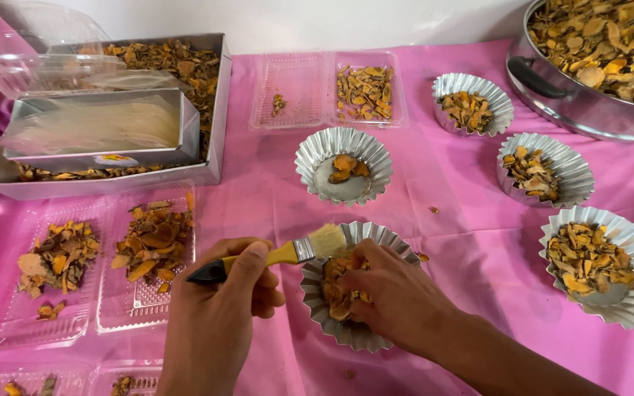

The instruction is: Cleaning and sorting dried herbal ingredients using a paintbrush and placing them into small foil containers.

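Two hands work over one fluted metal cup [357,293] on a desk [449,242] under pink cloth; the left hand [218,319] is closed around the black-and-yellow handle of a small paintbrush [277,257], its bristles hanging just over the cup's far rim; the right hand [394,297] is loosely curled with its fingers down in the cup, resting on the dried orange chips [335,290] there, though whether it pinches any I cannot tell. The risk, as I judge it, is that the cup is light and sits free on the cloth, so a firm press on its rim could tip it and spill chips; a hard sweep of the brush could flick crumbs over the edge.

Far beyond the right hand stands a big steel pot [588,103] heaped with chips; far beyond the left hand a steel tray [218,110] holds more, with a smaller steel box [100,128] set inside it; just left of the left hand lie clear plastic trays [122,308] with small piles; right of the right hand are three filled fluted cups [596,264]; straight ahead of both hands sits one nearly bare cup [343,165], and past it a clear tray [328,88] with a scatter of chips.
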